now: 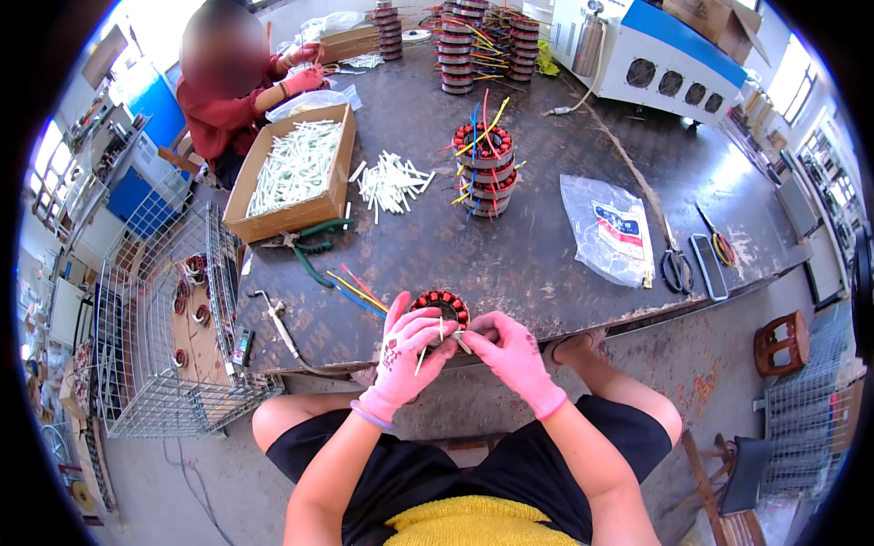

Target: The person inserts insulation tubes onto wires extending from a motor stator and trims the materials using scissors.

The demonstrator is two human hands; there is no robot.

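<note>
Both my hands wear pink gloves and meet at the table's near edge, in front of a motor stator (443, 298) with red coil windings. Blue, yellow and red lead wires (362, 289) run from it to the upper left. My left hand (402, 359) is closed around a few thin white sleeves (420, 361), which stick out between its fingers. My right hand (514, 357) pinches at a white sleeve (462, 342) beside the stator's near side. The fingertips partly hide the stator's near rim and what exactly they grip.
An open cardboard box (238, 211) of white sleeves stands left, beside a loose sleeve pile (393, 182). Stacked stators (487, 173), green-handled pliers (314, 247), a soldering iron (280, 328), plastic bag (608, 232), scissors (676, 264) and phone (708, 266) lie around. A co-worker (228, 100) sits far left.
</note>
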